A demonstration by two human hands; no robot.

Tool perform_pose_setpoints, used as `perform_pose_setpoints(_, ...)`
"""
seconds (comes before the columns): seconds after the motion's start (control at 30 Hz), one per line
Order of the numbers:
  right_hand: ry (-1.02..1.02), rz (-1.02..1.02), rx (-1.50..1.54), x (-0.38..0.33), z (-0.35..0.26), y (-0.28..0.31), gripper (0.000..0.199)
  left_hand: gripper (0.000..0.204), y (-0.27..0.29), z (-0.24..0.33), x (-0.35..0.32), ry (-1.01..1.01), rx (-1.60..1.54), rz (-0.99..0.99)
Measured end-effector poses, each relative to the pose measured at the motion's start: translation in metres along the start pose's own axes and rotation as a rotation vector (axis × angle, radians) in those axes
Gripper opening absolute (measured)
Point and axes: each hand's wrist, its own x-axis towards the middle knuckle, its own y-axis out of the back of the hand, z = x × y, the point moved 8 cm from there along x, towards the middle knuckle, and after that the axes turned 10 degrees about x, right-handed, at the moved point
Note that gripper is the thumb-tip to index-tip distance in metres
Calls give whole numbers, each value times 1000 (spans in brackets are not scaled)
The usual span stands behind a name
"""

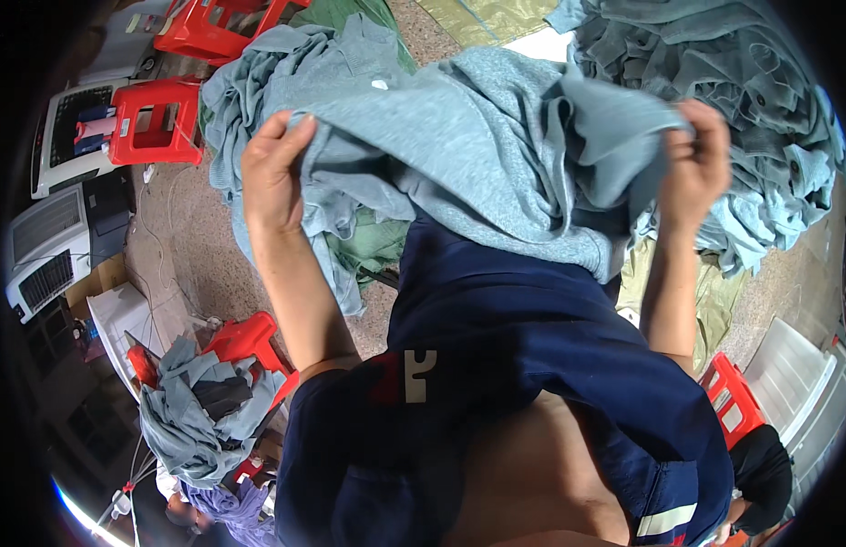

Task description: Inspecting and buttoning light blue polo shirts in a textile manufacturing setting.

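Observation:
A grey-blue knitted garment (450,137) is stretched out between my two hands, its lower folds hanging over my lap. My left hand (277,169) pinches one end of it between thumb and fingers. At the other end, my right hand (696,164) is closed on the cloth, slightly blurred by motion. Behind my left hand lies a heap of similar grey-blue garments (250,91). A larger pile of grey-blue garments (733,64), some with dark buttons, rises beyond my right hand. The exact garment type is hidden by its folds.
Red plastic stools (158,118) stand at the far left, near white and black machines (54,237). More grey-blue clothes (199,410) cover a red stool at the lower left. Other people are partly visible at the lower left and right (764,479). Olive sheeting (482,18) covers some floor.

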Motion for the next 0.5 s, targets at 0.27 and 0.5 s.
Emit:
perform_pose_setpoints(0.27, -261, 596, 442, 4, 111, 166, 15, 17, 65, 10, 0, -33, 178, 158)
perform_pose_setpoints(0.5, -49, 371, 582, 41, 27, 194, 19, 26, 16, 207, -113, -1132, -97, -1059)
